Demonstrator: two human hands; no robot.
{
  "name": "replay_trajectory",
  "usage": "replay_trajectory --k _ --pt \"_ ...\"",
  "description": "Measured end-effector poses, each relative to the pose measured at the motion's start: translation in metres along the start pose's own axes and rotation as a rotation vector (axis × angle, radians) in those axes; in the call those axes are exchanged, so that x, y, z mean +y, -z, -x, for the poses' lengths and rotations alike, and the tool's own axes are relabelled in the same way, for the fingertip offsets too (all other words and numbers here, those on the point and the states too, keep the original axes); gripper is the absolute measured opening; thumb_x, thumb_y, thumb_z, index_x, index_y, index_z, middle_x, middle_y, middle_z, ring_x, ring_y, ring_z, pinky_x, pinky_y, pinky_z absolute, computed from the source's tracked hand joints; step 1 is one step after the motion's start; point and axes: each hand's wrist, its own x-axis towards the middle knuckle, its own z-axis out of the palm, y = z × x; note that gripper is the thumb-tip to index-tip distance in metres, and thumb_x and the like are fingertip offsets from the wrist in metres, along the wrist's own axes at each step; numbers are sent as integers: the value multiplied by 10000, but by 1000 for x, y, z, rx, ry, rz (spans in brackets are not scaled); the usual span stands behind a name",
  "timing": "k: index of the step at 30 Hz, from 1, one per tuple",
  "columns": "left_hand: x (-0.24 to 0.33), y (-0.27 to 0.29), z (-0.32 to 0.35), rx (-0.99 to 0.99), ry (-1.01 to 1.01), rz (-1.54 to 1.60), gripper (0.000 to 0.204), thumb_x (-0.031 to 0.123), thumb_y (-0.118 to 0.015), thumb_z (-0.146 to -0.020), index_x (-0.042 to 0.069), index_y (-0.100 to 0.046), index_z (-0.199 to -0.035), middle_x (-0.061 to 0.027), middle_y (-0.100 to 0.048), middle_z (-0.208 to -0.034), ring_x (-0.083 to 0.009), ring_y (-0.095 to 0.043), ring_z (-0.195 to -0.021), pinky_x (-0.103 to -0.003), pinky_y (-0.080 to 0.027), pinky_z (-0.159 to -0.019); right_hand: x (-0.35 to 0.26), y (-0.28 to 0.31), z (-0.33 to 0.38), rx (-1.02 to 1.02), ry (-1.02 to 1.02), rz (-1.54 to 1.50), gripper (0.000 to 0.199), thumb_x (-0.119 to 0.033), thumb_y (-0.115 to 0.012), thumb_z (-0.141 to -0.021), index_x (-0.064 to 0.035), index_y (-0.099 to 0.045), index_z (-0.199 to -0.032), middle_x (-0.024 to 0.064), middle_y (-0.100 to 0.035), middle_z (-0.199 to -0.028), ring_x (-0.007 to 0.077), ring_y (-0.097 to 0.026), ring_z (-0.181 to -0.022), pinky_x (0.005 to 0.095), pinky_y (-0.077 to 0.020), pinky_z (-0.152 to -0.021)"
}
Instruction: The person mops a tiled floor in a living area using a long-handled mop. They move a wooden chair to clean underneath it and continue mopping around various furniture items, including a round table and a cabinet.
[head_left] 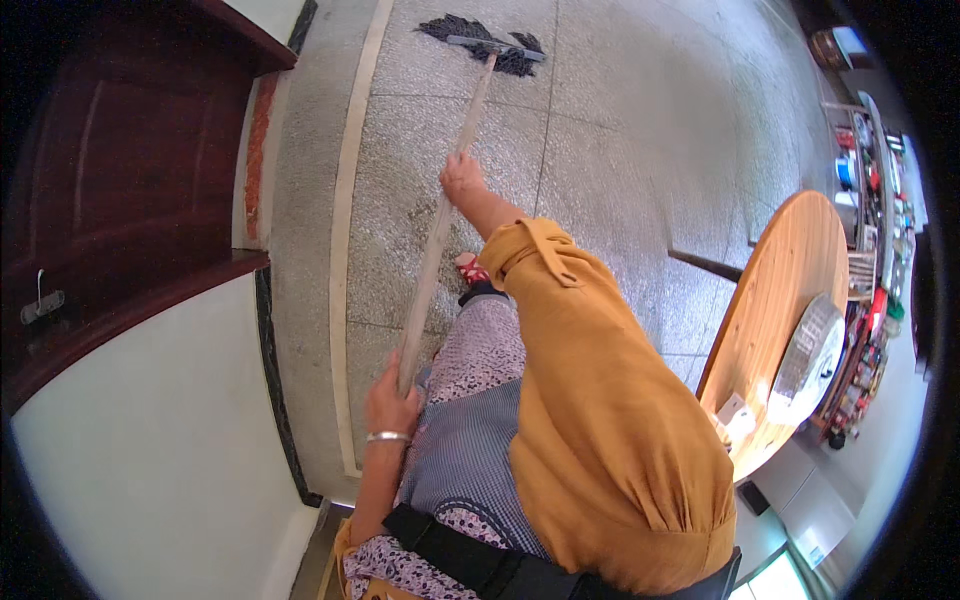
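Note:
A floor mop with a long pale wooden handle (430, 262) slants across the middle of the view. Its dark string head (518, 64) is spread on the speckled floor at the top, under a grey crossbar. My right hand (463, 180), below a rolled mustard sleeve, is closed around the handle partway down the shaft. At the handle's upper end, close to my body, my left hand (392, 402) is wrapped around it, with a silver bracelet on the wrist. Part of my foot in a red patterned shoe (470, 267) shows beside the shaft.
On the left are a dark red door (130, 180) and a white wall (160, 430) with black skirting. To the right stands a round wooden table (775, 290) bearing a silvery domed object (808, 360). Crowded shelves (880, 220) line the far right.

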Motion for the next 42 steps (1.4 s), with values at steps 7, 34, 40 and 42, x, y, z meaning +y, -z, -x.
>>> replay_trajectory --k 7,34,40,42 --pt "-97 19 144 -74 27 53 602 17 -597 -660 114 -431 -1230 -180 -586 -993 -289 -592 -883 -343 -463 -748 -122 13 145 -218 129 161 291 -176 -500 -761 -12 -623 -967 196 -538 -1078 399 -456 -1021 541 -344 -755" --pt "-189 88 397 47 217 -149 478 162 -764 -547 -19 -611 -961 -133 -639 -721 -150 -601 -618 -275 -476 -610 -259 10 447 -233 505 -671 123 -161 -633 -551 -61 -598 -614 119 -594 -630 296 -599 -655 399 -472 -594" --pt "-90 -11 315 57 19 -153 483 237 -747 -584 13 -608 -988 -156 -632 -749 -183 -615 -620 -279 -470 -604 -86 -40 423 14 301 -484 107 -141 -640 -549 -80 -594 -623 96 -582 -615 285 -592 -658 408 -461 -625" --pt "-42 -48 278 35 6 -112 467 244 -732 -600 34 -608 -998 -166 -625 -771 -225 -622 -652 -297 -469 -614 -20 -50 416 24 151 -418 104 -130 -635 -573 -82 -591 -654 100 -585 -679 282 -585 -762 402 -445 -721"
